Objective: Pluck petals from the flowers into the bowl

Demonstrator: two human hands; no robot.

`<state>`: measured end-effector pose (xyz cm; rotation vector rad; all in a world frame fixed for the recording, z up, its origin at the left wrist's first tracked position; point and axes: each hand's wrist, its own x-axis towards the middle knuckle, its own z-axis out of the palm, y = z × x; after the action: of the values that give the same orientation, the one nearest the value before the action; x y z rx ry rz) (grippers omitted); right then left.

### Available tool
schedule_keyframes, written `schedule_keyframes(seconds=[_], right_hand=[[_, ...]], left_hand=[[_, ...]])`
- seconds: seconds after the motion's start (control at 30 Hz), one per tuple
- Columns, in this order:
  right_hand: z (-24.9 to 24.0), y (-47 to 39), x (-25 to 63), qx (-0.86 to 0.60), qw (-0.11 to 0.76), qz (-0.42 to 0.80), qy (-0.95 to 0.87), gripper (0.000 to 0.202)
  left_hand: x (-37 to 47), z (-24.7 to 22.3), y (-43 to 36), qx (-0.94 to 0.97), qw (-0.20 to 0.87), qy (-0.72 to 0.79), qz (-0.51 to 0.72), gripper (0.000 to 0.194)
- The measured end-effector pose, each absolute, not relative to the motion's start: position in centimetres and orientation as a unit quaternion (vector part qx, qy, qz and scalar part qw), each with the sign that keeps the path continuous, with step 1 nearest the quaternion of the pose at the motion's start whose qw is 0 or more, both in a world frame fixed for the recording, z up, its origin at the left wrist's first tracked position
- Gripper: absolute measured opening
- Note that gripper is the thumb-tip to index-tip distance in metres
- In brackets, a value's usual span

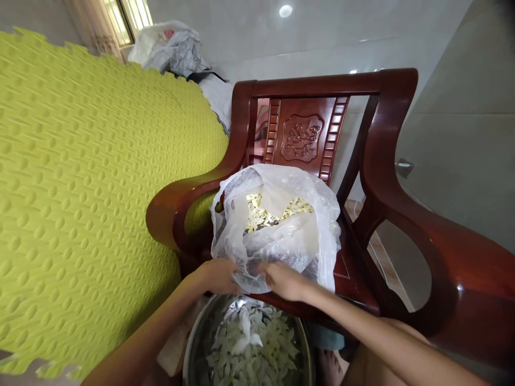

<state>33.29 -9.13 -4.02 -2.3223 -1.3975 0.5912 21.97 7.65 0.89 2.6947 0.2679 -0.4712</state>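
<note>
A translucent white plastic bag (289,236) sits open on the seat of a dark red wooden chair (300,88). Inside it lie pale yellow-white flower-like pieces (261,214). My left hand (221,276) is closed on the bag's near edge, and my right hand (281,280) pinches the same edge a little to the right. Just below both hands stands a round metal basin (308,356) holding many pale, petal-like pieces (257,343).
A large yellow-green foam mat (100,177) stands along the left side, against the chair's armrest. Behind it are white plastic bags (169,48) near a window (129,21). The right armrest (454,262) curves toward me. A bare foot (330,367) shows beside the basin.
</note>
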Motion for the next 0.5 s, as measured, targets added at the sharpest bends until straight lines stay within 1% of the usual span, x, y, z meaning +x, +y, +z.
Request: schedule_keyframes(seconds=[0.07,0.13,0.2,0.3,0.4,0.5], right_hand=[[-3.1,-6.7,36.6,-0.855,0.18,0.181,-0.451,0.033],[-2.3,-4.0,40.0,-0.895,0.17,0.136,-0.388,0.027],[-1.8,-1.9,42.9,-0.923,0.157,0.107,-0.334,0.03],[-2.0,-0.4,44.9,-0.934,0.155,0.106,-0.303,0.031],[-2.5,-0.4,45.2,-0.922,0.188,0.108,-0.32,0.029],[-2.0,-1.4,44.5,-0.887,0.247,0.121,-0.37,0.026]], left_hand=[[22.1,1.1,7.6,0.966,0.144,0.132,-0.167,0.033],[22.0,1.3,7.3,0.968,0.108,0.158,-0.164,0.034],[21.8,1.4,7.1,0.968,0.096,0.165,-0.161,0.034],[21.1,1.5,7.1,0.97,0.101,0.17,-0.142,0.032],[20.5,1.5,7.7,0.97,0.111,0.185,-0.111,0.027],[20.4,1.7,8.6,0.967,0.121,0.211,-0.073,0.022]])
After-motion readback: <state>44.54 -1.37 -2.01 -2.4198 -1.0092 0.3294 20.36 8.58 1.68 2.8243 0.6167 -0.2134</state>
